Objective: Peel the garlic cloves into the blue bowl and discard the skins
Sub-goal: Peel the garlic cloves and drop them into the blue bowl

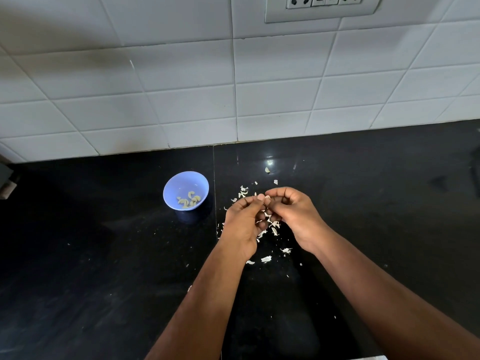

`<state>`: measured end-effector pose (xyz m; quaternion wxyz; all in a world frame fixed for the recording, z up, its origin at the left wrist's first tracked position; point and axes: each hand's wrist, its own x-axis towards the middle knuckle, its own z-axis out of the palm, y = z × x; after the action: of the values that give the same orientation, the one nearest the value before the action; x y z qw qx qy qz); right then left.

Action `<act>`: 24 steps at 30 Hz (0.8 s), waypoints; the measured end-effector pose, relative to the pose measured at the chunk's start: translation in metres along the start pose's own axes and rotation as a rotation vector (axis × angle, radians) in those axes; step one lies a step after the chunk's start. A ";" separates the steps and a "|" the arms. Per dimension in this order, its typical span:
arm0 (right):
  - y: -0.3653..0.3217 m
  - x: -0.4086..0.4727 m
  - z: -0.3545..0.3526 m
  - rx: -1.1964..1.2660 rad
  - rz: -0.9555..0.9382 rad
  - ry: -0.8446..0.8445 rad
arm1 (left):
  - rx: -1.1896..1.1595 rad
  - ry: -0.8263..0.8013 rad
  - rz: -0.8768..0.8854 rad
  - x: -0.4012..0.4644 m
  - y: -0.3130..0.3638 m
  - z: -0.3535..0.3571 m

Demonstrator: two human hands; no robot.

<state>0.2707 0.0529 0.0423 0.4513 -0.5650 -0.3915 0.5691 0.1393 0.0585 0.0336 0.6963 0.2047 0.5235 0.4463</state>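
Observation:
My left hand (pixel 245 224) and my right hand (pixel 293 216) meet above the black counter, fingers curled, and together pinch a small garlic clove (pixel 267 200) between their fingertips. The clove is mostly hidden by the fingers. To the left stands the blue bowl (pixel 171 188), holding several peeled cloves (pixel 189 199). White garlic skins (pixel 266 259) lie scattered on the counter under and around both hands. One loose piece (pixel 267 170) lies farther back, toward the wall.
The black counter (pixel 104 255) runs up to a white tiled wall (pixel 233 87) with a socket panel (pixel 322 6) at the top. A dark object (pixel 6 178) sits at the far left edge, another (pixel 476 175) at the far right.

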 end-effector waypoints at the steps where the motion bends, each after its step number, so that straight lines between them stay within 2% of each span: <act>1: 0.000 0.000 -0.001 0.076 0.027 -0.016 | -0.039 0.002 -0.008 -0.001 0.001 0.002; 5: -0.002 0.000 -0.003 0.296 0.100 -0.022 | -0.057 0.021 0.013 -0.005 -0.003 0.008; 12: 0.000 -0.001 0.002 0.296 0.095 -0.057 | -0.060 0.094 0.063 -0.007 -0.002 0.013; 15: -0.001 0.001 0.006 0.351 0.118 -0.074 | -0.110 0.126 0.035 -0.008 0.001 0.016; 17: 0.002 0.005 0.006 0.364 0.146 -0.029 | -0.060 0.193 0.008 -0.005 0.002 0.011; 19: 0.006 0.008 0.002 0.221 0.141 0.025 | 0.201 0.240 0.029 -0.001 0.001 0.000; 22: 0.014 0.010 -0.011 -0.123 0.066 0.041 | 0.749 0.196 0.134 -0.001 -0.005 -0.018; 24: 0.016 0.012 -0.021 -0.344 0.036 0.046 | 0.911 0.180 0.161 -0.002 -0.008 -0.024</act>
<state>0.2907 0.0588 0.0226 0.3465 -0.6539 -0.4624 0.4884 0.1211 0.0482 0.0196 0.4508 0.4899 0.7067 0.2395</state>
